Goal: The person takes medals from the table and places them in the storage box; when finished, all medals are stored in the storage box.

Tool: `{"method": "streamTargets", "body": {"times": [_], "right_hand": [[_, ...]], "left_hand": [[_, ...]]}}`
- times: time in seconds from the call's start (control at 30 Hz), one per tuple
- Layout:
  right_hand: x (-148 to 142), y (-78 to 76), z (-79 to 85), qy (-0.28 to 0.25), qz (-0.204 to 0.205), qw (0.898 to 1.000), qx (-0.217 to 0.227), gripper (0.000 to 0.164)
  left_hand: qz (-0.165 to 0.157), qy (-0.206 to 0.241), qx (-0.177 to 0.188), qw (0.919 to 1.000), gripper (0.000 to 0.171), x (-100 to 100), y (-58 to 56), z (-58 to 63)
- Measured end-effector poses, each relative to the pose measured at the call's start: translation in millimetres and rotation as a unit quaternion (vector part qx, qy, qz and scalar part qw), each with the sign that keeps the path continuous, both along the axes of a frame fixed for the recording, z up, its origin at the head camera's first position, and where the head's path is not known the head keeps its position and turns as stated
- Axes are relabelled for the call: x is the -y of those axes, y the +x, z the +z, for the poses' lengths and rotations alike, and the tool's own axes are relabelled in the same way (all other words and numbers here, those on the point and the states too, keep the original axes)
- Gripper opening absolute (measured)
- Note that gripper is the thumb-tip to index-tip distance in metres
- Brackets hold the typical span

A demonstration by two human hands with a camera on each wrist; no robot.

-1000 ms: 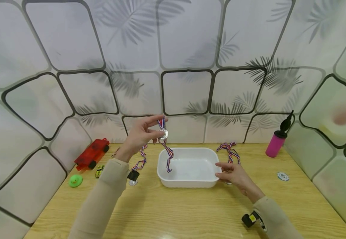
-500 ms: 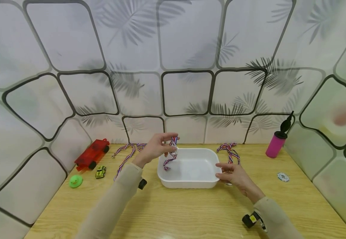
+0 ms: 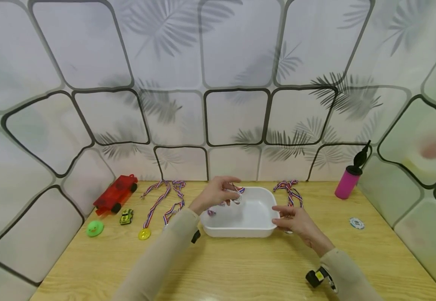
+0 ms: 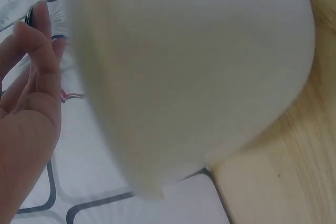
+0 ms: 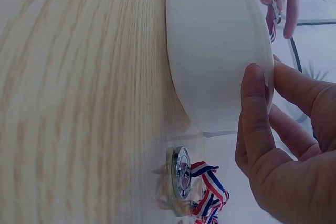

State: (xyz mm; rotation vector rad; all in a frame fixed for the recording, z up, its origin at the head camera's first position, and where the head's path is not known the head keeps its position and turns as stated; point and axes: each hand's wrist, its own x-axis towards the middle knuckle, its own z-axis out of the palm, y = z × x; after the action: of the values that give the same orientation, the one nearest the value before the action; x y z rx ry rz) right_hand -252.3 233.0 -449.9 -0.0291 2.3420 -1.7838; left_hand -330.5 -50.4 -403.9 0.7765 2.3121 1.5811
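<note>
My left hand (image 3: pixel 218 194) is over the white plastic basin (image 3: pixel 240 232) and pinches a silver medal (image 3: pixel 238 198). Part of the medal's red, white and blue ribbon (image 3: pixel 211 212) hangs down into the basin. At the basin's right end, my right hand (image 3: pixel 297 225) grips the rim, the thumb on the outer wall in the right wrist view. Below that hand lies another silver medal (image 5: pixel 182 174) with its striped ribbon (image 5: pixel 212 187). In the left wrist view, the basin's wall hides much of the scene beside my left hand (image 4: pixel 31 87).
Left of the basin lie a gold medal (image 3: pixel 144 233) and a second ribbon (image 3: pixel 174 207), its disc mostly behind my sleeve. Farther left are a red toy car (image 3: pixel 116 194), a small yellow car (image 3: pixel 126 216) and a green duck (image 3: pixel 95 228). A pink pump (image 3: pixel 347 182) and a chip (image 3: pixel 356 223) are right.
My left hand has carried the silver medal rightward and down, from above the basin's left end to low over its middle. The right hand has stayed on the rim.
</note>
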Motion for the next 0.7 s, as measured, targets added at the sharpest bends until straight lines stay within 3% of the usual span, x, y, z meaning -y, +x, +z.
{"method": "streamTargets", "body": {"times": [0.2,0.4,0.57,0.7], "right_hand": [[0,3.9,-0.5,-0.001,0.001,1.0,-0.003,0.058],[-1,3.8,-2.2,0.004,-0.002,1.0,-0.001,0.058],[-2,2.7,-1.6,0.001,0.007,1.0,-0.005,0.058],[-2,1.9,-1.4,-0.004,0.015,1.0,-0.01,0.06]], "left_hand": [[-0.007,0.015,0.047,0.9987,0.048,-16,7.4,-2.7],[0.029,0.047,0.08,0.9953,0.037,-32,7.4,-13.6],[0.055,0.056,0.083,0.9935,0.022,-45,3.2,-20.9],[0.08,0.055,0.097,0.9906,0.023,-54,0.1,-28.5]]}}
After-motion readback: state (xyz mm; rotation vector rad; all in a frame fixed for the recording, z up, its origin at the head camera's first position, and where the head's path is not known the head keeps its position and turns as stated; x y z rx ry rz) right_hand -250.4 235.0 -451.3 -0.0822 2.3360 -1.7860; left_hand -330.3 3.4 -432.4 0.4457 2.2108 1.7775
